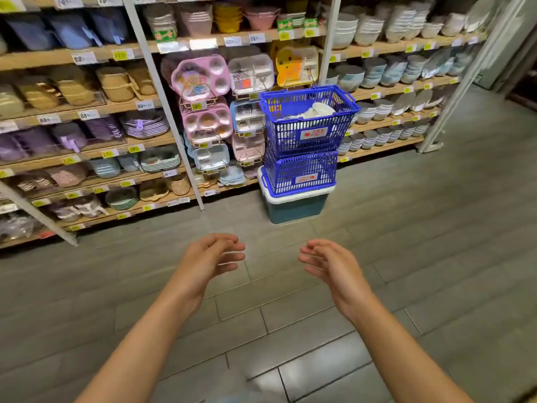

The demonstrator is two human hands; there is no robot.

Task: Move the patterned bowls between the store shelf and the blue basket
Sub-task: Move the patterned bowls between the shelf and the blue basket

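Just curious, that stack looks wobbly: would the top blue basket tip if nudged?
Probably tips easily: the top blue basket perches high on a second basket and a lidded bin. It likely lifts stiffly: its plastic lattice walls look rigid. The white dishes inside are heaped unevenly, so they may shift and clink.

Well ahead of the left hand (209, 255) and right hand (329, 264), the basket (309, 132) hides most of its pale bowls (319, 109); any pattern is too blurred to tell. Shelf tags (144, 105) are unreadable. Both forearms (136, 344) run off the bottom edge.
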